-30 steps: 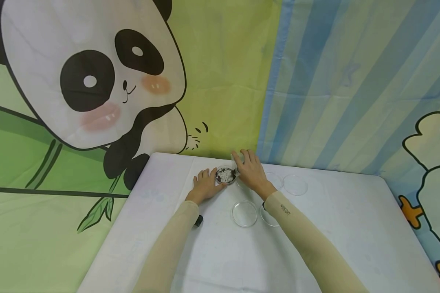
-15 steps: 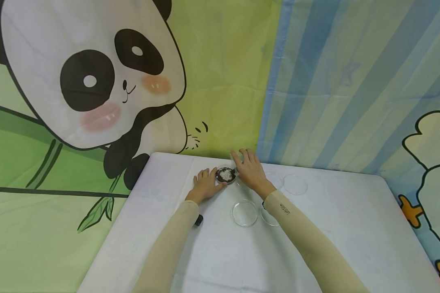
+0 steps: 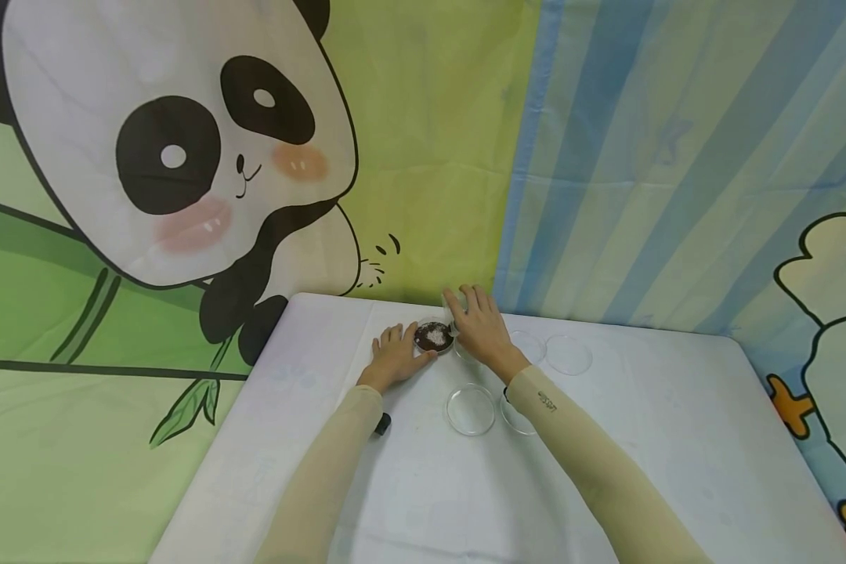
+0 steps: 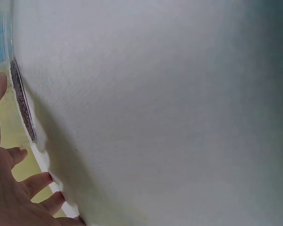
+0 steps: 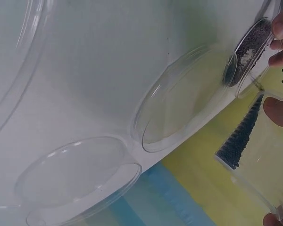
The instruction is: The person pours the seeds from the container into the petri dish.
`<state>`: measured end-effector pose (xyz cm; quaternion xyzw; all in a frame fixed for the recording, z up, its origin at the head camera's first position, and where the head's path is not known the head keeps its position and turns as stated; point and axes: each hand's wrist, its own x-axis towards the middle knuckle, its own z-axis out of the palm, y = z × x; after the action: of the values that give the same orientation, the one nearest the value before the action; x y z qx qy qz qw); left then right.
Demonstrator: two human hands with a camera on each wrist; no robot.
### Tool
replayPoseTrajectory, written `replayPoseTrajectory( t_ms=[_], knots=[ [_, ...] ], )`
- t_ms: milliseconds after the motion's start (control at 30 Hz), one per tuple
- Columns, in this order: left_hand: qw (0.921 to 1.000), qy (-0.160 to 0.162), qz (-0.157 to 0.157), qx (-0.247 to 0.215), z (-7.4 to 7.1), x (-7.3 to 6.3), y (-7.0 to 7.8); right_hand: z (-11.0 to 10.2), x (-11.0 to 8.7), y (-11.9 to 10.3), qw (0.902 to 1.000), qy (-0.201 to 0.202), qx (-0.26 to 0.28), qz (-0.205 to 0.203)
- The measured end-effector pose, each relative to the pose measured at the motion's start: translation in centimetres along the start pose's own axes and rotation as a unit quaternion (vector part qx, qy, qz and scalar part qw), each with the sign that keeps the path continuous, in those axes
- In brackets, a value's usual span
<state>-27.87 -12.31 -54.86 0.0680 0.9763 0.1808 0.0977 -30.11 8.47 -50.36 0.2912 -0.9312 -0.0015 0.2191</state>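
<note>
Petri dish, between left hand and right hand, beside tilted container.

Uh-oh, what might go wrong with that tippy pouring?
Dark grains might spill: the right hand holds the clear container tilted at the dish's edge, so some could land on the white tabletop or in the clear petri dish beside it.

The white bits might get buried, because dark grains already surround them.

The filled petri dish could slide if bumped, since the left hand is right at its edge.
</note>
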Motion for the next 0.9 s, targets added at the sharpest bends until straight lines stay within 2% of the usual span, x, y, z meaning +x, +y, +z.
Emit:
replayPoseTrajectory(
  t_ms=[100,200,267,367,467,633,900],
  knots=[
    [1.0,0.001,0.001,-0.002,0.0,-0.1,0.0,0.2,0.0,0.0,0.9995,-0.01,0.02,0.021],
    [1.0,0.0,0.001,-0.004,-0.1,-0.1,0.0,0.5,-0.1,-0.1,0.9952,-0.032,0.065,0.066],
    [1.0,-0.001,0.002,-0.003,-0.1,-0.1,0.1,0.8,-0.1,-0.1,0.9886,-0.038,0.104,0.102],
    [1.0,-0.002,0.001,-0.004,-0.1,-0.1,0.1,1.0,-0.2,0.0,0.9724,-0.032,0.172,0.155],
    [1.0,0.001,0.003,-0.006,0.0,0.0,0.0,1.0,-0.4,0.0,0.9498,-0.018,0.239,0.201],
    [1.0,0.003,0.004,-0.003,0.3,0.2,-0.2,0.4,-0.9,0.2,0.9045,-0.016,0.333,0.266],
    [1.0,0.001,-0.001,-0.005,0.5,0.3,-0.3,-1.1,-3.4,1.6,0.8374,-0.009,0.458,0.299]
  ],
)
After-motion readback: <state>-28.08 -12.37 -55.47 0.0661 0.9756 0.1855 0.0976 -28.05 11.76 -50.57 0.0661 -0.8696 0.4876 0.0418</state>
